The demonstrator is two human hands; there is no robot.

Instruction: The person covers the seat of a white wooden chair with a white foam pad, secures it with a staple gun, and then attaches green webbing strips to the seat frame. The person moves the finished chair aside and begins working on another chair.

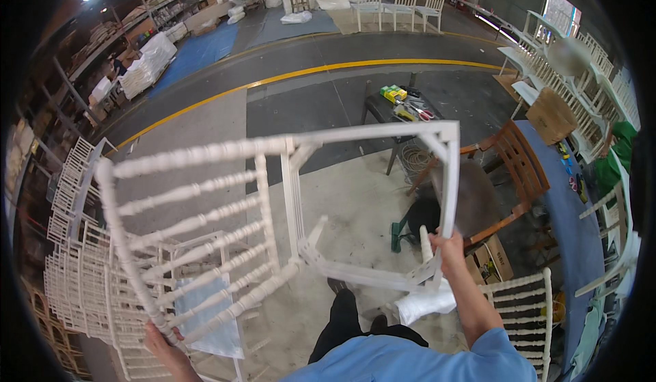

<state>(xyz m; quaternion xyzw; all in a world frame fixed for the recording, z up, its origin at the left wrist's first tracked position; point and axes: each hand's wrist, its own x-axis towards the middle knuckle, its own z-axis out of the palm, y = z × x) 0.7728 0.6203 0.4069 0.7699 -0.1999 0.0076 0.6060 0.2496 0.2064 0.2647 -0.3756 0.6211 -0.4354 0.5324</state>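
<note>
Hands hold a white wooden chair (287, 204) in the air, seen from above by the person carrying it. The chair lies tipped on its side, filling the middle of the view. Its spindle back stretches toward eight o'clock and its open square seat frame toward two o'clock.

At seven o'clock the left hand (167, 351) has its grip wrapped around the chair's top rail. At four o'clock the right hand (447, 249) has its grip pressed around a corner of the seat frame, with a crumpled white cloth (425, 303) just below the wrist.

Stacked white chairs (82, 273) stand at nine o'clock. A brown chair (512, 170) sits at three o'clock, and a dark worktop (400, 105) carrying small tools at one o'clock. Grey floor (205, 129) with a yellow line lies behind.

A steady carry seems to call for both grips staying firm and level, keeping the chair's legs away from the stack nearby.
</note>
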